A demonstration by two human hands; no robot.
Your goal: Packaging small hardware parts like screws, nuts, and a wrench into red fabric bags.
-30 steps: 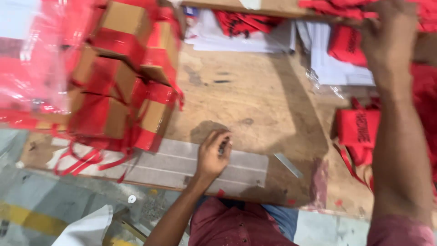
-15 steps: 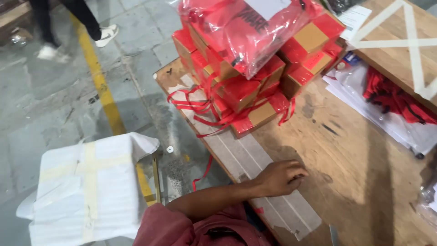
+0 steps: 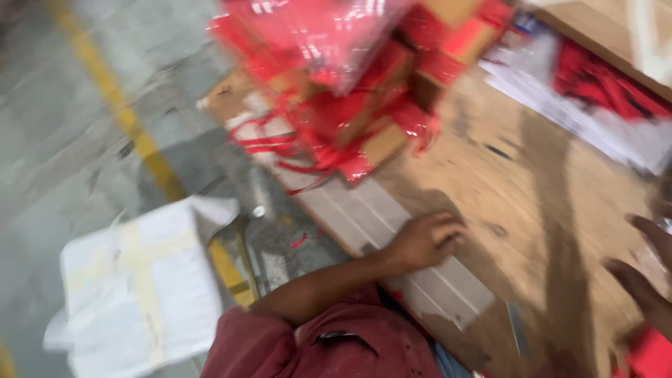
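- Two hands show in the blurred head view: the left hand (image 3: 425, 240) lies palm down with its fingers loosely curled on the pale taped strip (image 3: 392, 231) along the near edge of the wooden table (image 3: 532, 203), clamped on nothing.
- Half a second ago that hand rested on the same strip in much the same pose, so it has stayed put while the view swung.
- At 3 o'clock the right hand (image 3: 647, 276) has come into view at the frame edge, fingers spread and apart over the tabletop; whether it grips anything I cannot tell, since part of it is cut off.
- Just below it, at 5 o'clock, a red item (image 3: 651, 353) sits at the corner, close to the right hand; contact is unclear.
- At 12 o'clock from the left hand, the stack of red-wrapped brown boxes (image 3: 364, 91), with loose red straps hanging from it, stands on the far-left part of the table, well apart from both hands and as it stood half a second ago.
- At 2 o'clock, white sheets with red cloth pieces (image 3: 595, 91) lie at the table's far side.
- At 9 o'clock, off the table, a white wrapped bundle (image 3: 140, 280) sits on the grey floor beside a yellow line (image 3: 119, 105).
- Judging by this, the work in hand seems paused, both hands resting rather than carrying.
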